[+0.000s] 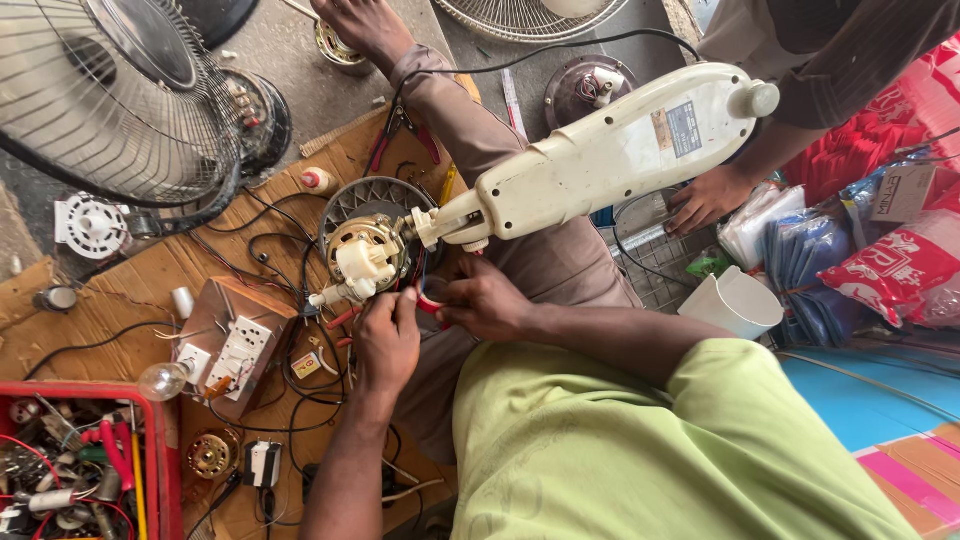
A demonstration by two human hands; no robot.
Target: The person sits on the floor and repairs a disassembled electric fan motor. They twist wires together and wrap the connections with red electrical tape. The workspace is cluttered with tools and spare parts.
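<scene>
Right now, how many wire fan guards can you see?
2. One wire fan guard stands at the upper left over the floor; a second guard lies at the top edge, cut off by the frame. Others may be hidden.

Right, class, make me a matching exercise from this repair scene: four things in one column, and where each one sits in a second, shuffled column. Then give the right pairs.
Things
1. fan motor
2. clear light bulb
3. white cup
4. red crate

Places
A. bottom-left corner, full of parts and wires
B. right of the lap, beside plastic packets
C. at the end of the cream fan neck
D. on the cardboard, left of the switch board

Pairs: 1-C, 2-D, 3-B, 4-A
</scene>
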